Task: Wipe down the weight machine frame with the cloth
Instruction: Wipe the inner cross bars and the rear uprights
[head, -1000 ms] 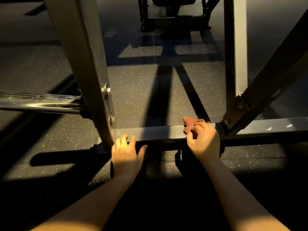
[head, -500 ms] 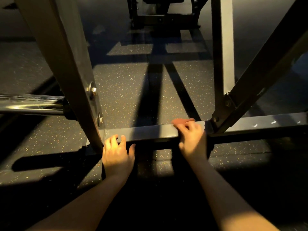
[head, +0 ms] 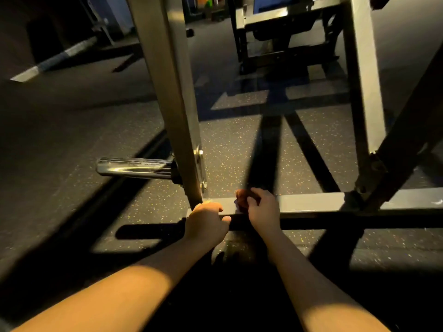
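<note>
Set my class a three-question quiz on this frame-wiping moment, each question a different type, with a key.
1. Which hand holds the reddish cloth on the lower crossbar? A) left B) right C) neither
2. True or false: the cloth lies on the floor.
3. Fill in: the chrome weight peg projects from the upright post toward the person's ____ side.
Key: 1 B, the right hand; 2 false; 3 left.

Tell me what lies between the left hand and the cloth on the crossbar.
Head view: only a short bare stretch of crossbar separates the left hand from the cloth.
</note>
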Demonstrator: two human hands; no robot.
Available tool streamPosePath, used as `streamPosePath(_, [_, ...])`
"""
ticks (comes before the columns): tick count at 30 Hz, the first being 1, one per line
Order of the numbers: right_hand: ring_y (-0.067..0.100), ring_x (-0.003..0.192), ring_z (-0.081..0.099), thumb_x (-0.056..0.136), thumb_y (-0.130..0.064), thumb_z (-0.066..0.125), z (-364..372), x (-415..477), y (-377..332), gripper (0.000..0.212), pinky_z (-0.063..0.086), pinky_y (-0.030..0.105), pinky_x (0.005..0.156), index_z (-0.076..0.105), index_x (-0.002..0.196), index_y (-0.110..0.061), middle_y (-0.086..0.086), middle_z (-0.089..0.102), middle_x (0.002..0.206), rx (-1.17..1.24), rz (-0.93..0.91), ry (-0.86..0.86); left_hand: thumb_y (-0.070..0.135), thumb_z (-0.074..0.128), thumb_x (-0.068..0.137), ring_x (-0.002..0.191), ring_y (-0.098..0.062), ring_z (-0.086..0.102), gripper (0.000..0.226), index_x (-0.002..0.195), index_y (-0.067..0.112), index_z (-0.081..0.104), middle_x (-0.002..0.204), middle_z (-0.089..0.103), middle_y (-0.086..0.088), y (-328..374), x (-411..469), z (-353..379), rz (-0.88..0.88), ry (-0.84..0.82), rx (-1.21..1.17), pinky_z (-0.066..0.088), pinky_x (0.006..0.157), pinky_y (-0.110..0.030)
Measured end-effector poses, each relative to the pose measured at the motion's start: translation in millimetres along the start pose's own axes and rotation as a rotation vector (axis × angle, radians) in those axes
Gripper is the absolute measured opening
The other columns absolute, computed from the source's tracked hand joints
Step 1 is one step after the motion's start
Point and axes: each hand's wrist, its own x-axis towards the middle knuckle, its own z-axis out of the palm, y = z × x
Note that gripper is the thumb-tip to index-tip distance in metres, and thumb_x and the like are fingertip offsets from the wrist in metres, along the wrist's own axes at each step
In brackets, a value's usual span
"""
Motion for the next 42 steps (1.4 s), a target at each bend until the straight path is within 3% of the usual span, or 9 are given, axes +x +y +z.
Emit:
streamPosePath(4, [0.023,0.074,0.068,0.097,-0.009,0.06,22.0,0.3,-48.6,0.018,0.059,0.041,0.074,0.071,0.111,-0.007,0.012,0.072,0.091,0.438,0.276,-0.072,0.045,0.066,0.091,0.101,-0.015,0.068,0.03,0.112,0.026,0.074,0.108,0.074,0.006,-8.8,-8.6,-47.9,0.039,-0.047,0.073,0.055,0.087,-0.033])
streamPosePath(7, [0.019,0.052,0.048,0.105,-0.001,0.047,26.3,-7.4,-78.6,0.014,0.044,0.031,0.049,0.06,0.099,0.0,0.009,0.051,0.065,0.762,0.285,-0.26,0.042,0.066,0.093,0.092,-0.012,0.067,0.02,0.097,0.025,0.076,0.095,0.073,0.008,-9.4,-9.1,-83.2,0.037,0.037,0.032,0.055,0.087,-0.035])
streamPosePath(17, [0.014,0.05,0.046,0.105,0.002,0.044,23.2,-7.8,-120.5,0.017,0.045,0.026,0.05,0.055,0.092,0.004,0.01,0.044,0.061,1.075,-0.058,-0.408,0.054,0.071,0.089,0.081,0.0,0.06,0.029,0.098,0.027,0.066,0.092,0.064,0.013,6.6,-7.1,-158.5,0.03,0.507,-0.26,0.041,0.066,-0.018])
streamPosePath(22, [0.014,0.045,0.047,0.105,-0.002,0.047,24.0,-16.2,-101.5,0.035,0.043,0.027,0.048,0.061,0.073,-0.003,0.008,0.048,0.056,0.933,0.163,-0.376,0.053,0.076,0.084,0.09,0.003,0.056,0.034,0.105,0.037,0.055,0.097,0.057,0.02,10.1,-9.0,-171.1,0.091,0.614,-0.311,0.039,0.069,-0.014])
streamPosePath(25, [0.023,0.057,0.056,0.101,-0.009,0.052,-2.7,-13.1,-138.6,0.032,0.047,0.038,0.058,0.063,0.072,-0.008,0.014,0.056,0.063,0.863,-0.044,-0.051,0.047,0.078,0.082,0.093,0.001,0.055,0.039,0.11,0.04,0.052,0.1,0.052,0.024,16.2,-12.6,-174.9,0.154,0.699,-0.328,0.04,0.074,-0.012])
streamPosePath(27, [0.007,0.066,0.068,0.1,-0.01,0.059,-20.2,-16.5,-168.9,0.02,0.055,0.023,0.061,0.07,0.086,-0.02,-0.002,0.068,0.071,0.803,-0.183,0.084,0.041,0.079,0.084,0.094,0.003,0.051,0.04,0.116,0.039,0.054,0.1,0.048,0.027,22.3,-14.8,-176.0,0.196,0.754,-0.319,0.038,0.078,-0.009])
streamPosePath(35, [0.012,0.09,0.074,0.097,-0.024,0.065,-18.3,-37.6,-194.4,0.019,0.062,0.029,0.077,0.076,0.102,-0.01,-0.003,0.076,0.095,0.734,-0.593,0.228,0.033,0.064,0.093,0.098,0.015,0.054,0.024,0.116,0.029,0.067,0.107,0.057,0.013,30.9,-9.4,-179.4,0.332,0.885,-0.356,0.04,0.082,0.001])
streamPosePath(39, [0.013,0.064,0.064,0.095,-0.005,0.063,-10.1,-37.6,-170.8,0.022,0.054,0.027,0.06,0.075,0.081,-0.015,-0.002,0.069,0.071,0.784,-0.187,0.023,0.024,0.066,0.094,0.098,0.011,0.057,0.021,0.114,0.028,0.067,0.103,0.059,0.012,34.7,-13.5,-178.9,0.344,0.875,-0.385,0.042,0.081,-0.001])
streamPosePath(42, [0.023,0.062,0.064,0.093,-0.006,0.062,-24.0,-33.6,-188.5,0.027,0.054,0.037,0.061,0.071,0.072,-0.018,0.009,0.068,0.068,0.72,-0.268,0.027,0.013,0.069,0.093,0.097,0.016,0.055,0.024,0.109,0.03,0.064,0.1,0.058,0.015,37.8,-16.5,-180.0,0.368,0.863,-0.422,0.041,0.081,0.0])
